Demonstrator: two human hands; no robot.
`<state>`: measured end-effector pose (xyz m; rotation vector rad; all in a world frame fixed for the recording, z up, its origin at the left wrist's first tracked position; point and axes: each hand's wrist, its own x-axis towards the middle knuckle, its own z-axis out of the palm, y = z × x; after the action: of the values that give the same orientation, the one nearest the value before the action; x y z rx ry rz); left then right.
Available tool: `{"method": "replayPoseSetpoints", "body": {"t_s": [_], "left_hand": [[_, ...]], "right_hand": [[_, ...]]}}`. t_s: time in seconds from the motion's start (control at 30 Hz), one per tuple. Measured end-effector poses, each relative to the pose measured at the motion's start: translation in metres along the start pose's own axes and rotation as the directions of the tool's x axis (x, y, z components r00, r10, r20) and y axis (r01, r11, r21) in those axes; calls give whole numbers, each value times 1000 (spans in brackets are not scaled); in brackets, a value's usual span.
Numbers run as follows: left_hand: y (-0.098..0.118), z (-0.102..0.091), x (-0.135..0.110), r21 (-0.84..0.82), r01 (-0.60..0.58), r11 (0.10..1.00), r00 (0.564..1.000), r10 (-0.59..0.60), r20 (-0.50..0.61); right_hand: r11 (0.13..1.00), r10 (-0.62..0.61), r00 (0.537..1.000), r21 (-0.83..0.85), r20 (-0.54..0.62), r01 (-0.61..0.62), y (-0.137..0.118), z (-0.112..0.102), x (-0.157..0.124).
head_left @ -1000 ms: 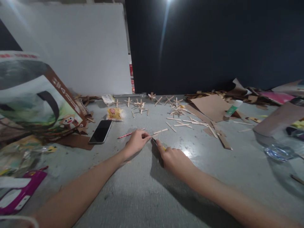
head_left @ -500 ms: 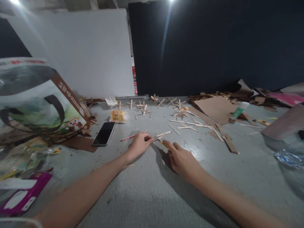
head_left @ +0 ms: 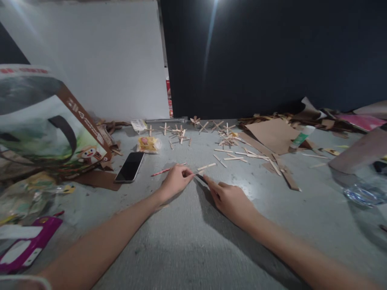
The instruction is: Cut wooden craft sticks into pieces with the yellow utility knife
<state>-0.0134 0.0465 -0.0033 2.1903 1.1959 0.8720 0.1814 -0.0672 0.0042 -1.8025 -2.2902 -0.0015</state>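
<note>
My left hand [head_left: 177, 179] rests low over the grey table, thumb and fingertips pinched together; whatever sits between them is too small to make out. My right hand [head_left: 231, 198] is closed round a slim utility knife [head_left: 202, 178], index finger along its top, the dark tip pointing at my left fingertips. Just beyond both hands lie a few flat wooden craft sticks [head_left: 207, 166]. Partly behind my left hand is a red-and-white striped pencil-like stick [head_left: 160, 172].
Crossed-stick pieces [head_left: 181, 135] and loose sticks [head_left: 232, 158] lie farther back. To the left are a phone [head_left: 130, 167], a yellow packet [head_left: 148, 144], a large printed bag [head_left: 39, 121] and a purple case [head_left: 32, 243]. Cardboard [head_left: 269, 135], a glue stick [head_left: 302, 136] and a tape roll [head_left: 365, 195] are right.
The view has shifted slightly. The knife's angle has turned, showing its dark side instead of yellow. Both hands stay close together, the left still pinched.
</note>
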Motion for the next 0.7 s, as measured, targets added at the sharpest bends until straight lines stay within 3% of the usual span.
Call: {"method": "replayPoseSetpoints", "body": {"t_s": [0.4,0.7], "left_hand": [[-1,1,1,-29,27,999,1000,-27,3],[-8,3,2,-17,34,999,999,-33,21]], "right_hand": [[995,36,991,-96,126,-24,-5,-5,4],[980,-4,985,-194,173,38,-8,-9,5]]}}
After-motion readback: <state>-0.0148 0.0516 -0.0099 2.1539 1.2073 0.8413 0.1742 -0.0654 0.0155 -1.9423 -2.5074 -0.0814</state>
